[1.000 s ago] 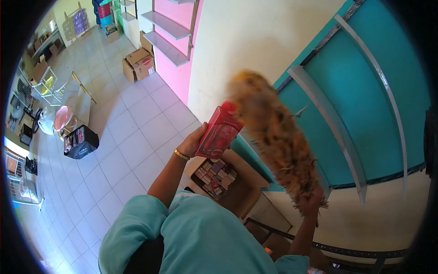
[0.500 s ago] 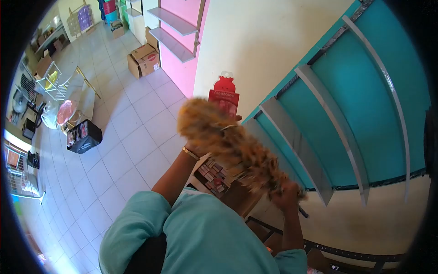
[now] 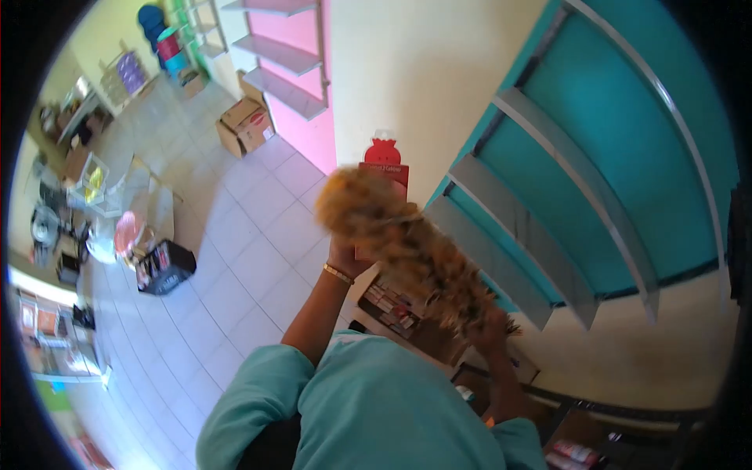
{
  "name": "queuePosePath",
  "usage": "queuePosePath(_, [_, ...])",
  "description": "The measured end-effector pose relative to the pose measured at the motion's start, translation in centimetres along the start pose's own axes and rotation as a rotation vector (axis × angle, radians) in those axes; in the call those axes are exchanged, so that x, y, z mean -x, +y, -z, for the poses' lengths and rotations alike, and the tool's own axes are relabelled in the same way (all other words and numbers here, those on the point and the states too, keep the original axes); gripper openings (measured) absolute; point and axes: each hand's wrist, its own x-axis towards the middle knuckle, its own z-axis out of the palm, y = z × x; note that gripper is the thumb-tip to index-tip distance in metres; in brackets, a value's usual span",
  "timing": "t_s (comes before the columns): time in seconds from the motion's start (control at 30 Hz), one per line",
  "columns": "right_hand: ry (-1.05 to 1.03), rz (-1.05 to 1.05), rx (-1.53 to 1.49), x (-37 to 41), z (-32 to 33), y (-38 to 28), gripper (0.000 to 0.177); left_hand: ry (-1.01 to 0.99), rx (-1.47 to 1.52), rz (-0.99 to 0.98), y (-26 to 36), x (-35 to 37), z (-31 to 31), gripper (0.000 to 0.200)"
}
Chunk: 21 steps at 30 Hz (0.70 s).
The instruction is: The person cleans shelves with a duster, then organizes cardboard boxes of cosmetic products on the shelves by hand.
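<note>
White floor tiles [image 3: 235, 235] spread out to the left below a pink wall with shelves [image 3: 286, 90] and a cardboard box [image 3: 244, 125], while grey shelves [image 3: 533, 235] run along a teal wall on the right. The left hand [image 3: 345, 254], with a bracelet [image 3: 338, 272] at the wrist, is closed around the lower part of a red package [image 3: 384, 157] held upright against the cream wall, though its fingers are mostly hidden. The right hand [image 3: 489, 325] is clenched on the handle end of a blurred orange-brown feather duster [image 3: 399, 243], which slants across the front of the package, above an open box of small goods [image 3: 392, 301].
</note>
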Motion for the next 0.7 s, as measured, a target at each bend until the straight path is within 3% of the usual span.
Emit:
queuePosePath(0.07, [0.012, -0.391, 0.002, 1.2, -0.7, 2.6, 0.033, 0.143, -0.216, -0.017, -0.4, 0.7, -1.8, 0.064])
queuePosePath(0.17, [0.094, -0.65, -0.361, 0.1, 0.3, 2.7, 0.032, -0.03, -0.144, 0.09, -1.8, 0.5, -2.1, 0.067])
queuePosePath(0.23, [0.342, -0.526, -0.622, 1.2, -0.6, 0.8, 0.017, -0.23, -0.174, 0.093, -2.4, 0.0, -1.4, 0.074])
queuePosePath(0.3, [0.311, -0.31, -0.558, 1.9, -0.4, -0.9, 0.011, -0.151, -0.112, 0.032, -2.8, -0.4, -1.1, 0.074])
queuePosePath(0.37, [0.034, -0.028, -0.157, 2.5, 0.6, -2.3, 0.012, -0.052, -0.118, -0.033, -3.1, -0.4, 2.2, 0.077])
queuePosePath(0.47, [0.018, -0.158, -0.11, 3.3, -0.3, -2.1, 0.015, 0.054, -0.289, -0.009, -3.7, -1.0, 2.1, 0.086])
queuePosePath(0.5, [0.045, -0.378, -0.231, 3.8, -0.5, -1.4, 0.016, 0.04, -0.368, 0.01, -4.5, -1.1, -1.4, 0.09])
queuePosePath(0.57, [0.1, -0.818, -0.472, 4.6, -0.7, 0.3, 0.018, 0.008, -0.384, 0.181, -4.2, -0.9, 1.8, 0.083])
queuePosePath(0.6, [0.189, -0.86, -0.532, 4.5, 0.0, 0.0, 0.019, -0.033, -0.379, 0.21, -4.4, -1.3, 0.5, 0.078])
queuePosePath(0.63, [0.281, -0.895, -0.595, 4.1, 1.0, -0.6, 0.02, 0.074, -0.415, 0.17, -4.4, -1.3, -0.2, 0.073])
queuePosePath(0.7, [0.358, -0.759, -0.595, 3.4, 2.1, -1.4, 0.018, 0.284, -0.48, 0.075, -4.5, -1.7, -1.1, 0.062])
